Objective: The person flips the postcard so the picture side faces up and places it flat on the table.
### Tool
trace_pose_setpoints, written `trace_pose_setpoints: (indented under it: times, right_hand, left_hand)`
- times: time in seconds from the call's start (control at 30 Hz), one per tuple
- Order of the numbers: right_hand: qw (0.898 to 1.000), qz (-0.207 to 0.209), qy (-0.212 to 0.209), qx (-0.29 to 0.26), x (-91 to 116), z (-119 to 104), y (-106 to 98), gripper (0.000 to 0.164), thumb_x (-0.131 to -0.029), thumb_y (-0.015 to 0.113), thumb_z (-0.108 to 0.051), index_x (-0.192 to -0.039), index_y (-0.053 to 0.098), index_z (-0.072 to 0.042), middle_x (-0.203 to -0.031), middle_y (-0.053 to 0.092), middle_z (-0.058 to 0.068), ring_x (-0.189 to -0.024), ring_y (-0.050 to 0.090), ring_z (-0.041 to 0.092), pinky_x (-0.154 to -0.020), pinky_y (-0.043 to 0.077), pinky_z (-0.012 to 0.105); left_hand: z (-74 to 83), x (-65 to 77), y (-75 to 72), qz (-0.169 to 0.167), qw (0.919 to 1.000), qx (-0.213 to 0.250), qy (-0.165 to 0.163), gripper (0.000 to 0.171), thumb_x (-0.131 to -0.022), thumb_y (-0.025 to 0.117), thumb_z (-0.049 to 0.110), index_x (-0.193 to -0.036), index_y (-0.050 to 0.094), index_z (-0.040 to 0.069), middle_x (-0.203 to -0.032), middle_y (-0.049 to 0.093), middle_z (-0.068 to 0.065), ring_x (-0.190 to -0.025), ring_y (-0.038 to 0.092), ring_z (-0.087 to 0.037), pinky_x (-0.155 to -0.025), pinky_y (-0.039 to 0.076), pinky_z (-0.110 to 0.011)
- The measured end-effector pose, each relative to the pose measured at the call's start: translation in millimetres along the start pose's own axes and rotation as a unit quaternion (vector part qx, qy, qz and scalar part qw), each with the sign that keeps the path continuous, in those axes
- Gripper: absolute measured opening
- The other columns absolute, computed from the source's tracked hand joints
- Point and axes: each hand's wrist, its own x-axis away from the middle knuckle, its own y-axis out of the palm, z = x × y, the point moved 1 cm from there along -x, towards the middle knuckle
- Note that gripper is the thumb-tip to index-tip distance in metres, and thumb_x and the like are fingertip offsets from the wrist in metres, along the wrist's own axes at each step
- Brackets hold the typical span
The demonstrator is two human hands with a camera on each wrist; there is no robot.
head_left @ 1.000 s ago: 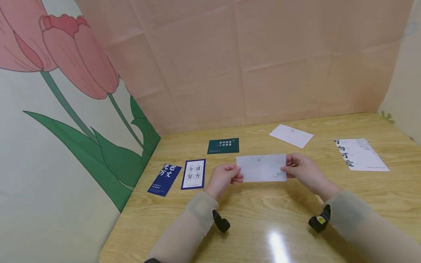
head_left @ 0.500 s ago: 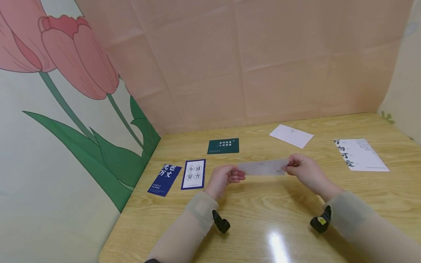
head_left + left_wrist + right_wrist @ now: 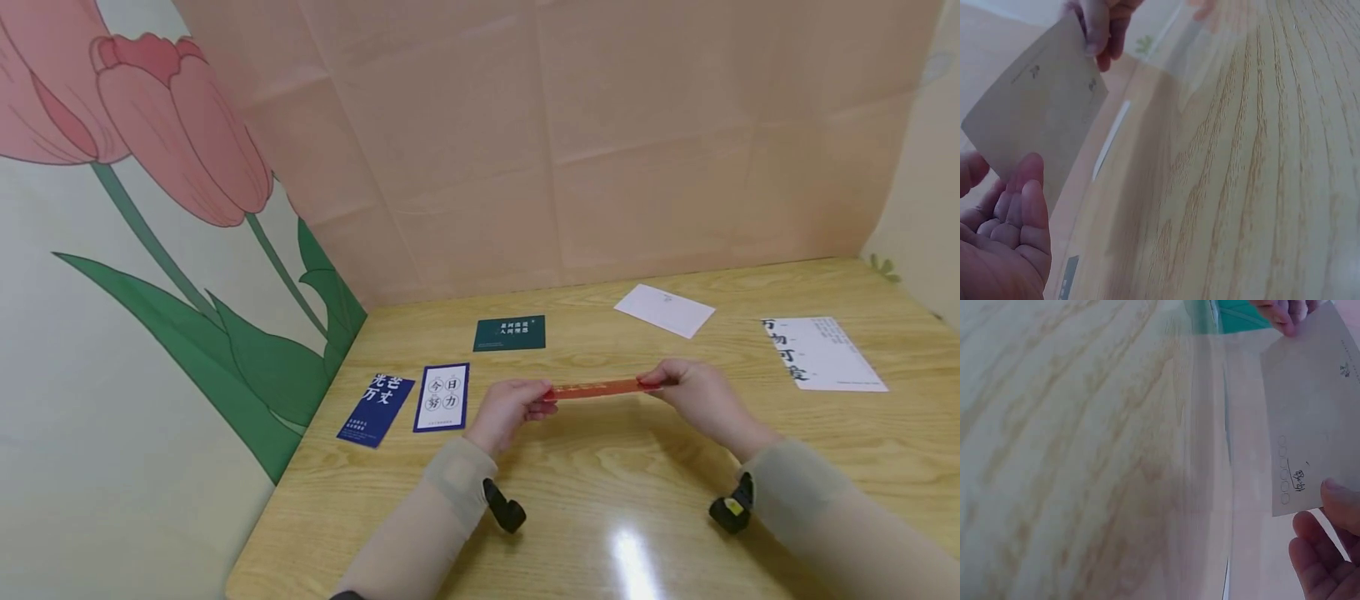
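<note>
A postcard (image 3: pixel 596 389) is stretched between my hands above the wooden table, seen nearly edge-on with its red printed face upward in the head view. My left hand (image 3: pixel 513 404) pinches its left end, and my right hand (image 3: pixel 693 400) pinches the right end between thumb and fingers. From below, both wrist views show the pale back of the postcard (image 3: pixel 1041 100), with small printed marks; postcode boxes show on it in the right wrist view. Beyond it on the table lie a green postcard (image 3: pixel 509 333) and a blank-looking white postcard (image 3: pixel 664 310).
A dark blue card (image 3: pixel 375 410) and a blue-bordered card (image 3: pixel 441 397) lie at the left of the table (image 3: pixel 570 517). At the right lies a white card (image 3: pixel 832 354) with large black characters. A pink cloth (image 3: pixel 562 150) hangs behind the table.
The postcard has tipped over between my hands: its pale back faced me, then narrowed, and now its red face shows as a thin strip. Both hands stay almost in place; the other cards lie still.
</note>
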Motion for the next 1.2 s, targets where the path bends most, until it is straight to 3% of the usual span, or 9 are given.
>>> trace_pose_setpoints:
  times: [0.27,0.4,0.6,0.77,0.87,1.03,1.2]
  right_hand:
    - [1.000,-0.010,-0.001,-0.008,1.0,2.3,1.3,0.019,-0.090,0.060,0.001,-0.103,0.071,-0.004,-0.125,0.061,0.018,-0.112,0.053,0.039,-0.082,0.049,0.044]
    - [1.000,-0.022,0.012,-0.018,1.0,2.7,2.1,0.023,-0.090,0.063,-0.003,-0.112,0.067,-0.002,-0.128,0.056,0.023,-0.107,0.058,0.039,-0.080,0.053,0.043]
    - [0.998,-0.048,0.030,-0.020,0.4,1.4,3.8,0.033,-0.092,0.064,-0.011,-0.123,0.062,-0.001,-0.123,0.059,0.023,-0.104,0.058,0.035,-0.080,0.052,0.041]
    - [0.997,-0.072,0.023,-0.025,0.6,0.1,5.5,0.032,-0.095,0.056,-0.009,-0.125,0.060,0.002,-0.122,0.060,0.023,-0.101,0.059,0.032,-0.078,0.050,0.040]
    - [0.993,-0.095,0.041,-0.054,1.0,0.6,5.7,0.034,-0.097,0.053,-0.015,-0.128,0.058,0.001,-0.122,0.060,0.022,-0.101,0.060,0.031,-0.078,0.049,0.039]
    - [0.988,-0.115,0.053,-0.083,1.0,2.3,7.0,0.045,-0.093,0.064,-0.028,-0.129,0.057,-0.002,-0.119,0.063,0.016,-0.105,0.059,0.029,-0.083,0.051,0.042]
    - [0.987,-0.116,0.068,-0.091,0.9,1.8,9.8,0.045,-0.088,0.071,-0.019,-0.125,0.054,0.002,-0.114,0.061,0.016,-0.100,0.057,0.028,-0.080,0.052,0.037]
  left_hand:
    - [-4.1,-1.6,3.2,0.034,0.9991,-0.018,-0.015,0.018,-0.086,0.072,0.015,-0.102,0.073,0.007,-0.107,0.067,-0.004,-0.085,0.064,-0.018,-0.077,0.054,-0.030]
    - [-5.1,-1.2,3.0,0.038,0.9985,-0.035,-0.019,0.017,-0.086,0.072,0.014,-0.103,0.073,0.012,-0.111,0.065,-0.002,-0.092,0.064,-0.020,-0.081,0.054,-0.032]
    - [-5.9,-0.8,2.1,0.036,0.9982,-0.044,-0.021,0.017,-0.087,0.071,0.015,-0.103,0.071,0.013,-0.111,0.064,-0.002,-0.094,0.064,-0.021,-0.084,0.053,-0.034]
    - [-5.7,-0.7,1.9,0.044,0.9965,-0.067,-0.024,0.014,-0.088,0.071,0.015,-0.101,0.071,0.014,-0.106,0.065,-0.001,-0.093,0.064,-0.019,-0.084,0.053,-0.034]
    - [-6.0,0.2,1.0,0.050,0.9940,-0.093,-0.029,0.011,-0.087,0.071,0.017,-0.098,0.071,0.017,-0.102,0.066,0.001,-0.093,0.062,-0.018,-0.088,0.050,-0.036]
    - [-6.9,3.3,-0.7,0.050,0.9878,-0.144,-0.031,0.007,-0.087,0.072,0.019,-0.093,0.070,0.021,-0.097,0.066,0.004,-0.093,0.060,-0.017,-0.090,0.047,-0.037]
    - [-8.1,3.7,-1.6,0.050,0.9793,-0.194,-0.028,0.012,-0.085,0.074,0.020,-0.093,0.065,0.020,-0.095,0.065,0.004,-0.092,0.058,-0.016,-0.084,0.047,-0.035]
